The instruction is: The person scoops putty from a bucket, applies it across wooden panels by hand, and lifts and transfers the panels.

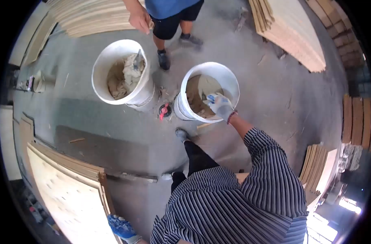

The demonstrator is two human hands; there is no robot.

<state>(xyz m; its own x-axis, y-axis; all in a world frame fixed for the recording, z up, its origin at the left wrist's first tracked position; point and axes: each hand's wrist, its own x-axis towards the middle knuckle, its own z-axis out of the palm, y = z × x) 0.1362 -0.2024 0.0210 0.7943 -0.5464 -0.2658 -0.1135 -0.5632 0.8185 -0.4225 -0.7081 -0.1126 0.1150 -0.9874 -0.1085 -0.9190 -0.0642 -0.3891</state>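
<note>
My right hand (221, 105), in a white glove with blue patches, reaches over the near rim into a white bucket (232, 81). Its fingers are closed on what looks like a putty knife (203, 96), mostly hidden by the glove. Pale paste (210, 84) lies in that bucket, with browner material around it. At the lower left, my left hand (122, 228), in a blue and white glove, lies at the edge of a stack of plywood sheets (67, 191). Its fingers look stretched out, with nothing visible in them.
Another white bucket (99, 73) holds paste with a scraper (137, 59) standing in it. A person (173, 12) stands behind the buckets. A dark container with a red part (165, 110) sits between them. Board stacks (291, 32) and a wood strip (138, 177) lie around.
</note>
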